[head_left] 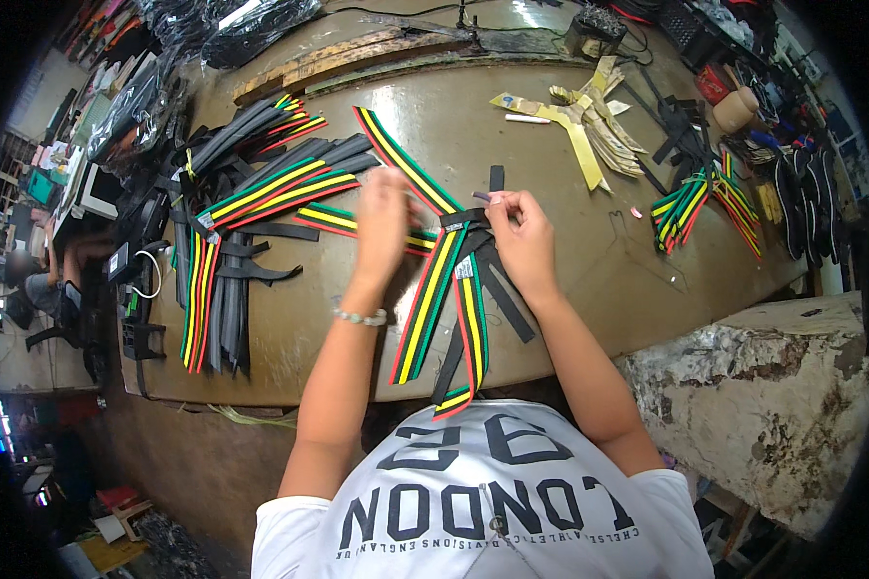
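Observation:
In front of me lies a bundle of striped straps [427, 307] in green, yellow, black and red, crossed with plain black straps [505, 298]. A black band [462, 220] runs across the middle where they meet. My right hand [525, 239] is at the right of this crossing, thumb and forefinger pinched on the end of a small dark strip [482, 196]. My left hand [384, 220] is raised just left of the crossing, above one striped strap. Its fingers are smeared by motion, so I cannot see whether they hold anything. A white label [465, 269] shows on one strap.
At left lies a large pile of striped and black straps [232, 232]. Yellow pattern pieces [579, 130] and a white stick [527, 120] lie at the back right. Another strap bundle [690, 207] is at the far right. Long wooden boards [357, 60] lie along the back.

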Tool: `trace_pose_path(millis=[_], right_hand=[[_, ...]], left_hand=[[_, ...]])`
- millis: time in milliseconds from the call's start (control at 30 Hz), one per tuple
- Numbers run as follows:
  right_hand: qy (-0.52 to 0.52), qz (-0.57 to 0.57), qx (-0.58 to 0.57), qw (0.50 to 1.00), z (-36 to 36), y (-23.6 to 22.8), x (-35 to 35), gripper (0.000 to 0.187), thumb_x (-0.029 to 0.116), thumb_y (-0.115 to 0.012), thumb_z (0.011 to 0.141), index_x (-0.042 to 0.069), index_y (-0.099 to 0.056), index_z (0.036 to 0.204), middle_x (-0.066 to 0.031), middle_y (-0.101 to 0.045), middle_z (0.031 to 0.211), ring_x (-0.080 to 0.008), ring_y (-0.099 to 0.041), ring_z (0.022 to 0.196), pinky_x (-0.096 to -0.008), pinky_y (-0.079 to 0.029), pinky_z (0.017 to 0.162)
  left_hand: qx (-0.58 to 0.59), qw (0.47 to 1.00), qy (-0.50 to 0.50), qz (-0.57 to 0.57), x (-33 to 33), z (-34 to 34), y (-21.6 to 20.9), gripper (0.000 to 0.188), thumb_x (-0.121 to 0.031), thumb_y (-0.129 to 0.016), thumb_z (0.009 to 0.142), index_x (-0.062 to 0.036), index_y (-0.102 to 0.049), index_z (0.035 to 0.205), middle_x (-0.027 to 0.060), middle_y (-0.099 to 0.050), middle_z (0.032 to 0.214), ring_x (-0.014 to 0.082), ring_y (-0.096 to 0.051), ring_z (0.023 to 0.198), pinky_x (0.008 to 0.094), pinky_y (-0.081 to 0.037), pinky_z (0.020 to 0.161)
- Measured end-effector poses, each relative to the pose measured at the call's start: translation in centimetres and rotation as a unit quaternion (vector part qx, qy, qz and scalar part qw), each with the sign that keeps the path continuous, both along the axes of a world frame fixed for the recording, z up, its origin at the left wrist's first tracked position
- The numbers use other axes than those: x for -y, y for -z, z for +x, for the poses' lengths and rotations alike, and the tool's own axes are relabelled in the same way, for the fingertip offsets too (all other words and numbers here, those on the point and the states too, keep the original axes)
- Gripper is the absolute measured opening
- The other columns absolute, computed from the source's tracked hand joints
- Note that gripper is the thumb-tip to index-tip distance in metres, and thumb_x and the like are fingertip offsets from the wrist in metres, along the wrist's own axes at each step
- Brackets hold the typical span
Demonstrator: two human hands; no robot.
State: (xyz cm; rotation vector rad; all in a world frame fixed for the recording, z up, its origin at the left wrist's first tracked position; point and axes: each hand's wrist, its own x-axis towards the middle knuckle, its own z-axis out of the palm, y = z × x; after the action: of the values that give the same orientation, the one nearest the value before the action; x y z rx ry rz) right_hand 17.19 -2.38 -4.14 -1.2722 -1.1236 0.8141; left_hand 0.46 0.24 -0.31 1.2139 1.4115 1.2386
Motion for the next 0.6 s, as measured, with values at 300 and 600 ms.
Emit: trace_pose_path(millis=[300, 600], right_hand=[[-0.016, -0.017, 0.026, 0.999, 0.1, 0.2, 0.0, 0.018, 0.016, -0.059, 0.093, -0.001, -0.060, 0.090, -0.0090, -0.064, 0.078, -0.0137, -0.062, 0.072, -0.0283, -0.051, 0.067], [-0.037, 0.142, 0.016, 0.989, -0.2, -2.2, 2.0, 0.016, 0.014, -0.049, 0.099, -0.002, -0.051, 0.100, -0.0106, -0.053, 0.106, -0.0119, -0.058, 0.085, -0.0257, -0.055, 0.068]], left_hand=[[-0.388, 0.849, 0.357, 0.028, 7.2, -0.2, -4.3, 0.025, -0.025, -0.072, 0.080, -0.0031, -0.065, 0.090, 0.0126, -0.064, 0.075, 0.0293, -0.062, 0.069, 0.0388, -0.049, 0.064], [-0.363, 0.895, 0.238, 0.105, 3.6, -0.8, -2.0, 0.016, -0.011, -0.060, 0.085, 0.0041, -0.060, 0.090, 0.0248, -0.061, 0.087, 0.0429, -0.060, 0.083, 0.0473, -0.049, 0.076]])
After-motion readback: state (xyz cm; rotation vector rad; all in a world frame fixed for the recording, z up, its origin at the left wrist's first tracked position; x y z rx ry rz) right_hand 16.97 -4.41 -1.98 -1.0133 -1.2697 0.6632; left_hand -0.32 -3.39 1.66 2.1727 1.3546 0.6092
